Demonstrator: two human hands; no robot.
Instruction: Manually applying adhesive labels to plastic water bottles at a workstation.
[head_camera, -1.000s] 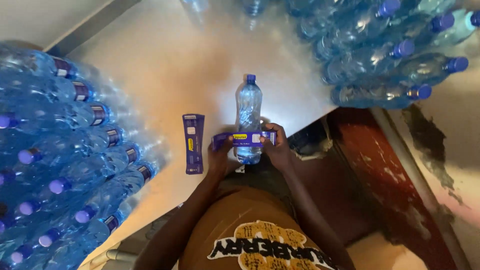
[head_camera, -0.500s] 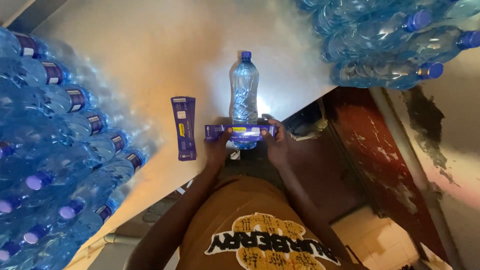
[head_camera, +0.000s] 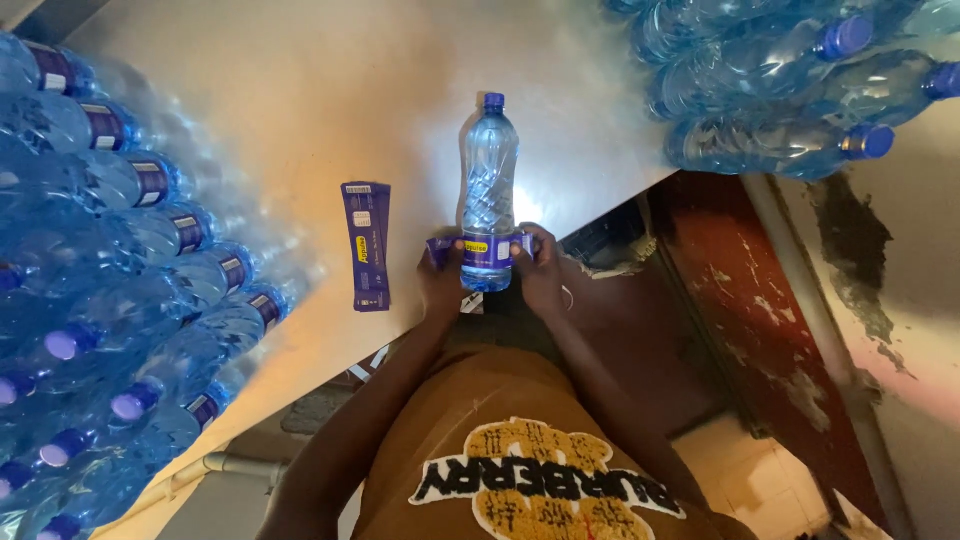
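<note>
Currently both hands press a purple label (head_camera: 487, 249) around the lower body of the water bottle (head_camera: 488, 190), which stands upright near the table (head_camera: 300, 110) edge. Left hand (head_camera: 441, 283) pins one end, right hand (head_camera: 541, 272) the other. Judgement: keep the band level and taut, smooth it outward. Spare labels (head_camera: 367, 246) lie just left.

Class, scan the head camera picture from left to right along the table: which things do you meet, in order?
Stack of labelled bottles → pile of purple labels → left hand → upright bottle → right hand → stack of unlabelled bottles.
</note>
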